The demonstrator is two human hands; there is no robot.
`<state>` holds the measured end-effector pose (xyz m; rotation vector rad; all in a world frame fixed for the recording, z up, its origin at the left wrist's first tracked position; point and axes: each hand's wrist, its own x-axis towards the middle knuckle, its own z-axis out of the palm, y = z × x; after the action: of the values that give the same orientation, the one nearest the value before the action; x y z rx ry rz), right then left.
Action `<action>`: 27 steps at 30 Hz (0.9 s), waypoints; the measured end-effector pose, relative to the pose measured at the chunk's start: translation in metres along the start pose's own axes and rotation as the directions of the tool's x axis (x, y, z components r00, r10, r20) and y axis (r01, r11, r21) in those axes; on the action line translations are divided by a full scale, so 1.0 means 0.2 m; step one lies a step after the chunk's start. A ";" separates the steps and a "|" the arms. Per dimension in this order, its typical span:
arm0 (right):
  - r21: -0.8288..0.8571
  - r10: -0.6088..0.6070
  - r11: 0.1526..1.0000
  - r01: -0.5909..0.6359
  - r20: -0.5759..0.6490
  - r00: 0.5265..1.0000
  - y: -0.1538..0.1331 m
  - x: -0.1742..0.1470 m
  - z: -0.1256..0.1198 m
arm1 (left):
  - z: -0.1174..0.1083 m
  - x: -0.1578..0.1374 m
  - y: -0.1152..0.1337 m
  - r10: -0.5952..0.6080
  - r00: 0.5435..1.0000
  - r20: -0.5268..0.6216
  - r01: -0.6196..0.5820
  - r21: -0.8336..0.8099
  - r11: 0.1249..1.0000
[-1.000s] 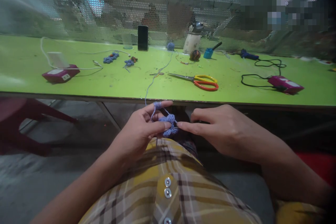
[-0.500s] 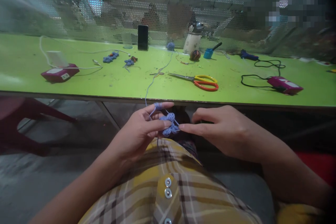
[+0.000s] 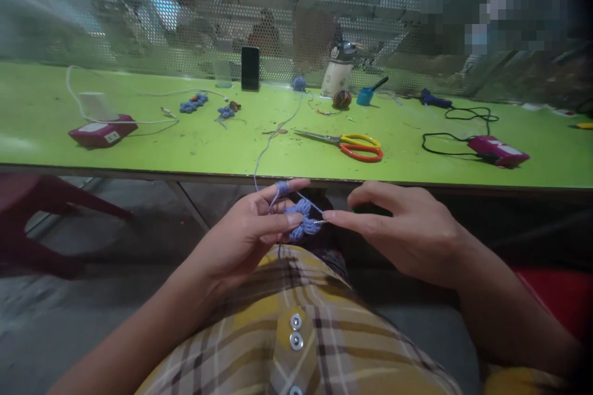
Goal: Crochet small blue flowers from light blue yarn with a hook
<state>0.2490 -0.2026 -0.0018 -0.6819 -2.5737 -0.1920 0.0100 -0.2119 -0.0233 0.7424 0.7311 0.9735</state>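
My left hand (image 3: 259, 217) pinches a small blue crochet piece (image 3: 306, 227) with puffy petals between thumb and fingers. Blue yarn (image 3: 265, 151) runs from a ball (image 3: 299, 83) at the back of the table, over the front edge, and wraps round my raised left index finger. My right hand (image 3: 398, 222) is closed on a thin metal crochet hook (image 3: 319, 221); most of the hook is hidden by the fingers. Its tip is at the petals' right side, and a strand of yarn stretches from the left index finger to the right fingertip.
Scissors (image 3: 356, 145) lie on the green table (image 3: 208, 148), near the yarn. Farther back are crochet pieces (image 3: 193, 103), a phone (image 3: 250, 69), a flask (image 3: 338, 71) and a dark multicoloured ball (image 3: 341, 99). Purple power blocks (image 3: 102, 131) with cords sit at both sides. A stool (image 3: 50, 216) stands left.
My right hand has moved slightly right, away from the crochet piece, so more of the metal hook shows. The strand between the hands is longer. My left hand keeps its hold.
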 end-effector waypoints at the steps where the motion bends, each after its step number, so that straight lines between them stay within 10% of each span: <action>1: 0.000 0.007 1.000 -0.007 -0.010 1.000 0.00 0.00 0.00 | 0.00 0.00 0.00 0.004 1.000 0.008 -0.004 0.002 1.000; 18: 0.580 0.370 0.772 -0.259 -0.080 0.926 -0.09 0.07 0.09 | 0.03 -0.02 -0.02 0.169 0.985 -0.030 -0.162 0.148 0.976; 27: 0.858 0.490 0.427 -0.285 0.045 0.871 -0.12 0.10 0.18 | 0.02 -0.01 -0.03 0.165 0.986 -0.004 -0.161 0.200 0.967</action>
<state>0.2072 -0.2063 -0.0255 -0.7588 -1.8379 1.0512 0.0144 -0.2160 -0.0258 0.9807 0.8030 1.0684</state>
